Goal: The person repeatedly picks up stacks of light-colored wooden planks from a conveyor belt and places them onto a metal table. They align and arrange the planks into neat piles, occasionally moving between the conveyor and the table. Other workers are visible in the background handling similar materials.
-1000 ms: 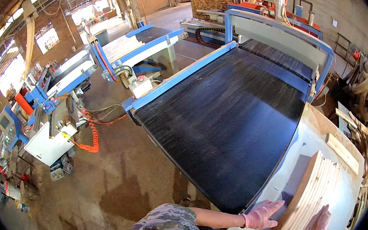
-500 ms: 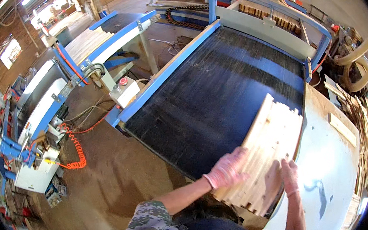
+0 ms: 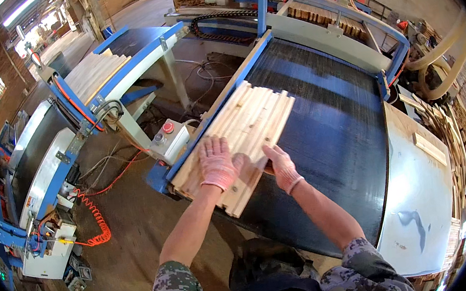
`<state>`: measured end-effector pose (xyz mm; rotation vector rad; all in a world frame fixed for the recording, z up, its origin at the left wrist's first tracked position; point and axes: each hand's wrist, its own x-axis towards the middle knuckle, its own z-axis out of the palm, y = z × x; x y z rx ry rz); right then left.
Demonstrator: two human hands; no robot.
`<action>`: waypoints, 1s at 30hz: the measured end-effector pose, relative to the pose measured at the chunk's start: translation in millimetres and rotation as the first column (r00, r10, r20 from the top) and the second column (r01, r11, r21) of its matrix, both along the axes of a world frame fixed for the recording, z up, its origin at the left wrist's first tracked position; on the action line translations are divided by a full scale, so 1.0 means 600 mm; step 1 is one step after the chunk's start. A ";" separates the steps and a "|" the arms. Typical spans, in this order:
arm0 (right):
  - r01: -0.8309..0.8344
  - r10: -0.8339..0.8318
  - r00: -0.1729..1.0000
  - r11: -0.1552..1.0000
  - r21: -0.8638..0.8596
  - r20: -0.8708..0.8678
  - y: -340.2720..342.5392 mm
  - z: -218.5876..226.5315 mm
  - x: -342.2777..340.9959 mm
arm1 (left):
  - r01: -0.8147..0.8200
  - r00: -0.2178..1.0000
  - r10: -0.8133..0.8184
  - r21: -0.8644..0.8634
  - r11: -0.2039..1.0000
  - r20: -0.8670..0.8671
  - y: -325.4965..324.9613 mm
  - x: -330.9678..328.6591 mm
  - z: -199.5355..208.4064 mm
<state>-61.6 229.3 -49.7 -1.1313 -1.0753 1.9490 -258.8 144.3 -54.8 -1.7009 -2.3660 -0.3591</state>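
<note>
Resting flat on the pale wooden strips (image 3: 256, 120), the left hand (image 3: 218, 166) extends its gloved fingers, clasping nothing. The right hand (image 3: 284, 169) touches the strips' right edge, thumb uppermost; its other fingers are partly hidden, so whether they grasp it cannot be told. The strips lie side by side on the black belt (image 3: 327, 151), alongside the blue rail (image 3: 248, 68) at its left.

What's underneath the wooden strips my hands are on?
The wooden strips lie on the black conveyor belt, whose surface shows to their right. The stretch beneath them is covered, so I can't see it.
</note>
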 end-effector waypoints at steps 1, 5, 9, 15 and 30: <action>0.024 -0.023 0.999 1.000 0.011 -0.044 0.015 -0.019 -0.019 | 0.022 0.999 -0.022 -0.024 0.999 0.035 0.010 -0.008 0.007; 0.034 -0.034 0.997 0.999 -0.005 0.069 -0.001 -0.008 -0.025 | -0.004 0.999 0.010 -0.121 0.993 0.053 0.001 -0.034 0.027; -0.170 0.157 0.974 0.983 -0.066 -0.164 -0.061 -0.030 0.066 | 0.026 0.995 -0.015 -0.112 0.993 0.097 0.001 -0.018 0.052; -0.550 0.674 0.672 0.731 0.404 -0.307 -0.281 -0.228 0.239 | 0.057 0.994 -0.039 -0.190 0.980 0.099 -0.004 -0.013 0.049; 0.900 -0.253 0.384 0.320 -0.298 0.888 -1.216 -0.484 0.943 | 0.949 -0.281 -0.003 0.278 0.149 0.960 -0.305 0.888 0.016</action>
